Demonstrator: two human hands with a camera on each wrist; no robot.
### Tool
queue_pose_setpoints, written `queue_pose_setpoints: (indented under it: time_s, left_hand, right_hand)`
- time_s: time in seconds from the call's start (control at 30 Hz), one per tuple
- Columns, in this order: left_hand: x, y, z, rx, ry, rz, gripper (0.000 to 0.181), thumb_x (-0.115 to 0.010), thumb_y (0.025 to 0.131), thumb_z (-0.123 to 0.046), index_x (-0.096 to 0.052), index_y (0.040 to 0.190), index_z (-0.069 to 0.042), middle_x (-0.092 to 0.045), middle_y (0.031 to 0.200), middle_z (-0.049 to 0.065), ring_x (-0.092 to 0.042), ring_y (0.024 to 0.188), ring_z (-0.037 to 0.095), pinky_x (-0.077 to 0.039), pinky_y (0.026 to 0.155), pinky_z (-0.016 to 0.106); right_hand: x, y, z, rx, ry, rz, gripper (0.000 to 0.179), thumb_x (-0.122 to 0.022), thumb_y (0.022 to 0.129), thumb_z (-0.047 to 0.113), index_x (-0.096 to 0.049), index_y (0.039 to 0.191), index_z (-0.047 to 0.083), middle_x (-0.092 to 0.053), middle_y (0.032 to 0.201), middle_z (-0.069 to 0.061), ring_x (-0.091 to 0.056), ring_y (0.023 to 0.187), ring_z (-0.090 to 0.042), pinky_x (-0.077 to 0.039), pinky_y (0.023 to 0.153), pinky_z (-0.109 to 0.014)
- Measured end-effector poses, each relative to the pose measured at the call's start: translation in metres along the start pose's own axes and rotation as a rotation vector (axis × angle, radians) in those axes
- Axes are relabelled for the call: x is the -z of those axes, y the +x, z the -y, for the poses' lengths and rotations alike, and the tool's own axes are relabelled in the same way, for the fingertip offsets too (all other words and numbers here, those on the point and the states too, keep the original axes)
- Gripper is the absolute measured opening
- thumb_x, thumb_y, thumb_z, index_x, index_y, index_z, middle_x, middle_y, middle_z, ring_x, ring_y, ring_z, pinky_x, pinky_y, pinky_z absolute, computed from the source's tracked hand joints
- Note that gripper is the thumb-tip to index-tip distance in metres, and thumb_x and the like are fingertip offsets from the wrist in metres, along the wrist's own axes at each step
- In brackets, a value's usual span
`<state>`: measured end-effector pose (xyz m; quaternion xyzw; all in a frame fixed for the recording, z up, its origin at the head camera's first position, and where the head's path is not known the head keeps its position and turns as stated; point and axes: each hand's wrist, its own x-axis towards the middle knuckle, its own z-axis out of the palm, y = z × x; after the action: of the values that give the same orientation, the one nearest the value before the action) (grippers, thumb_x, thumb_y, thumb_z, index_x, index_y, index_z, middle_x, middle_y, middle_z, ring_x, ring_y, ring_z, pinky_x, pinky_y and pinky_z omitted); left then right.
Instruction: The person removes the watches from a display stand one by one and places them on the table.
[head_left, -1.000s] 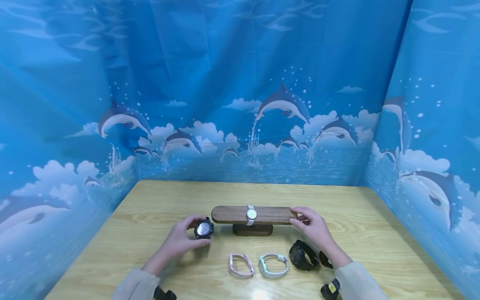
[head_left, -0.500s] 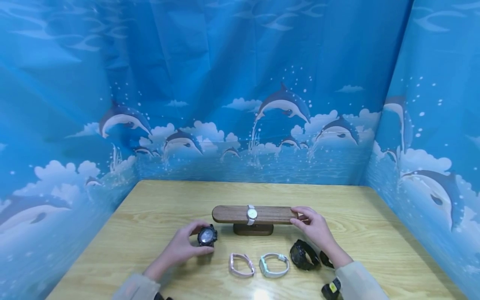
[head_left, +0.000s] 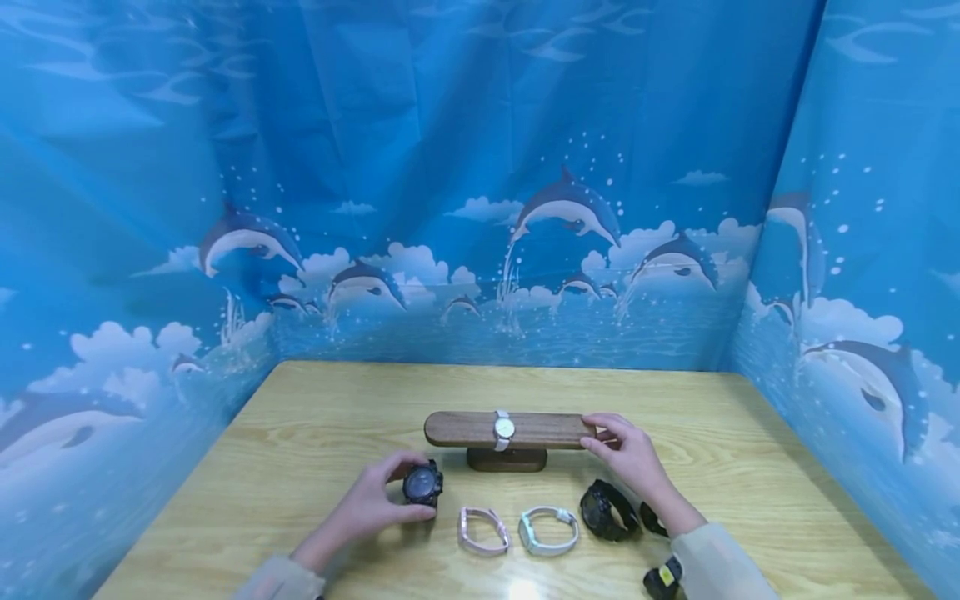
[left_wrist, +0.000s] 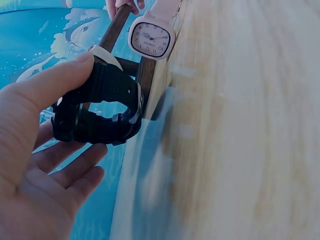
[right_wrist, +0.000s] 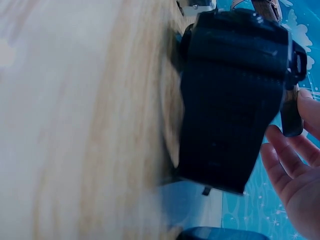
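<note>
My left hand (head_left: 375,500) pinches a black wristwatch (head_left: 423,483) between thumb and fingers, its dial facing up toward the head camera. In the left wrist view the thumb presses the closed black strap (left_wrist: 112,85). A dark wooden watch stand (head_left: 457,428), a rounded bar on a short base, is behind and right of that hand. Around the bar sits a watch with a white strap (head_left: 504,427). My right hand (head_left: 630,457) grips the bar's right end, thumb in front and fingers over the top.
In front of the stand lie a pink watch (head_left: 482,532), a mint watch (head_left: 548,532) and another black watch (head_left: 603,510). A further black item (head_left: 652,519) is partly hidden by the right wrist. A dolphin-print curtain (head_left: 480,208) surrounds the wooden table (head_left: 360,387).
My left hand has moved with the black watch toward me and slightly right, away from the stand's left end. The right hand keeps its grip on the stand.
</note>
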<state>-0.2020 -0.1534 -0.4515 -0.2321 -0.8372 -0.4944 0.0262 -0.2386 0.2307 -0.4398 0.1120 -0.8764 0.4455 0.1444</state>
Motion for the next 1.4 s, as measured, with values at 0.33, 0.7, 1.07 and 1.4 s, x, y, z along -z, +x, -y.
queue_pose_setpoints:
  time_s: [0.33, 0.7, 1.07, 1.4]
  left_hand:
    - [-0.006, -0.007, 0.0, -0.013, -0.033, 0.014, 0.062, -0.083, 0.063, -0.035, -0.057, 0.114, -0.013, -0.061, 0.113, 0.002, -0.058, 0.105, 0.024, -0.047, 0.092, 0.04]
    - [-0.011, -0.01, 0.003, 0.026, -0.089, 0.048, 0.061, -0.082, 0.065, -0.035, -0.056, 0.116, -0.015, -0.06, 0.116, 0.008, -0.058, 0.107, 0.026, -0.046, 0.093, 0.043]
    - [-0.011, -0.013, 0.004, 0.001, -0.097, 0.056, 0.06, -0.082, 0.066, -0.033, -0.055, 0.116, -0.012, -0.06, 0.116, 0.009, -0.057, 0.108, 0.029, -0.045, 0.094, 0.044]
    - [-0.003, -0.018, 0.006, -0.054, -0.029, 0.045, 0.064, -0.081, 0.065, -0.037, -0.056, 0.118, -0.011, -0.062, 0.116, 0.003, -0.057, 0.108, 0.027, -0.045, 0.094, 0.045]
  right_hand:
    - [0.0, 0.0, -0.002, 0.019, 0.002, -0.007, 0.033, -0.071, 0.082, 0.015, -0.065, 0.113, 0.006, -0.062, 0.113, -0.012, -0.062, 0.086, -0.021, -0.054, 0.074, -0.026]
    - [0.0, -0.001, -0.002, 0.01, -0.001, -0.006, 0.034, -0.071, 0.082, 0.016, -0.065, 0.114, 0.006, -0.062, 0.114, -0.012, -0.062, 0.086, -0.021, -0.054, 0.074, -0.027]
    - [-0.001, -0.002, 0.0, 0.024, -0.007, -0.006, 0.033, -0.07, 0.083, 0.015, -0.064, 0.114, 0.006, -0.062, 0.113, -0.012, -0.062, 0.086, -0.021, -0.054, 0.074, -0.028]
    - [-0.001, -0.001, 0.0, 0.011, 0.002, -0.008, 0.033, -0.07, 0.083, 0.015, -0.065, 0.114, 0.006, -0.062, 0.114, -0.011, -0.062, 0.086, -0.021, -0.054, 0.074, -0.027]
